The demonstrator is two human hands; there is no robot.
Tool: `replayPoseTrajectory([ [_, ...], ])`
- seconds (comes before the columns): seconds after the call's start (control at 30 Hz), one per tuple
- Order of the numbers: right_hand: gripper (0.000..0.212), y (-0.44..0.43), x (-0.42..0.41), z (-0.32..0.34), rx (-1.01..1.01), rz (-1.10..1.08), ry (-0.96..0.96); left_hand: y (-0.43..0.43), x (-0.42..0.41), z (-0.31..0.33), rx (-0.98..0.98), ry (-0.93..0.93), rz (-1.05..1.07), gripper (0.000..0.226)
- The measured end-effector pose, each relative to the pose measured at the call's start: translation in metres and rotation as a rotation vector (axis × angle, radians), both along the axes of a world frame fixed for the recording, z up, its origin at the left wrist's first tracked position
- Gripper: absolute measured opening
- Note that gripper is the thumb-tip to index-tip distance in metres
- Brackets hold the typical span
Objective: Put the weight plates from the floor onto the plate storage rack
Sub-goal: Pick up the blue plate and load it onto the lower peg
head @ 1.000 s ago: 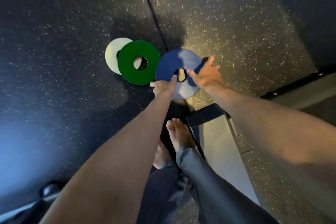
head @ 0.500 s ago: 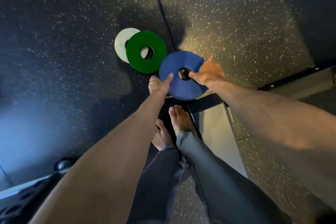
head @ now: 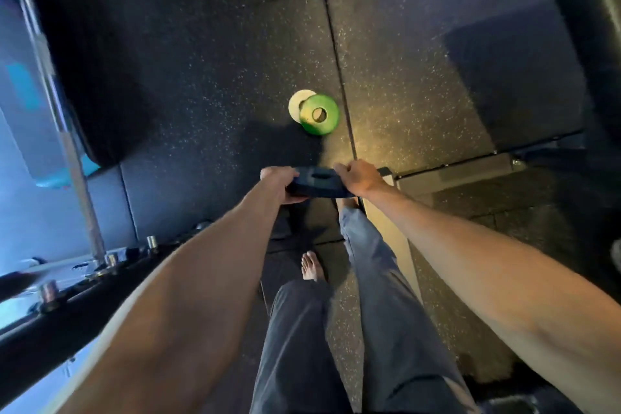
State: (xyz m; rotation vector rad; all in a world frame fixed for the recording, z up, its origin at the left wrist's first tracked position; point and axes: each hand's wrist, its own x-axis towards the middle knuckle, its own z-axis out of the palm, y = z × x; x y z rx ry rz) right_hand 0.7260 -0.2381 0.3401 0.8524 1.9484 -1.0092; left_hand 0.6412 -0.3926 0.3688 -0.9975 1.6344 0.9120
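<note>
Blue weight plate (head: 317,183) held off the speckled rubber floor (head: 420,77), nearly edge-on; left hand (head: 280,180) closed around its left rim, right hand (head: 359,176) closed over its right rim. Farther on, lying flat on the floor: green plate (head: 319,114) overlapping white plate (head: 297,104), just left of the mat seam (head: 341,77). Open floor all around them; near left, black rack bar with metal pegs (head: 50,292) and steel barbell (head: 70,151).
</note>
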Motion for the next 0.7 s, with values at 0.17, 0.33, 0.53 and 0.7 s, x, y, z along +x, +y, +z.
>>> replayPoseTrajectory([
  [0.17,0.065,-0.053,0.067,0.102,-0.041,0.328,0.415,-0.065,0.036,0.093,0.047,-0.064,0.109,0.005],
  [0.33,0.022,-0.116,0.131,0.15,0.132,0.517,0.616,-0.132,0.095,0.147,0.162,-0.082,0.133,0.017],
  [0.53,0.021,-0.193,0.193,0.209,0.141,0.485,0.605,-0.216,0.178,0.183,0.196,-0.042,0.089,0.046],
  [0.7,0.021,-0.246,0.236,0.251,0.103,0.579,0.66,-0.285,0.254,0.211,0.161,-0.059,0.029,0.05],
])
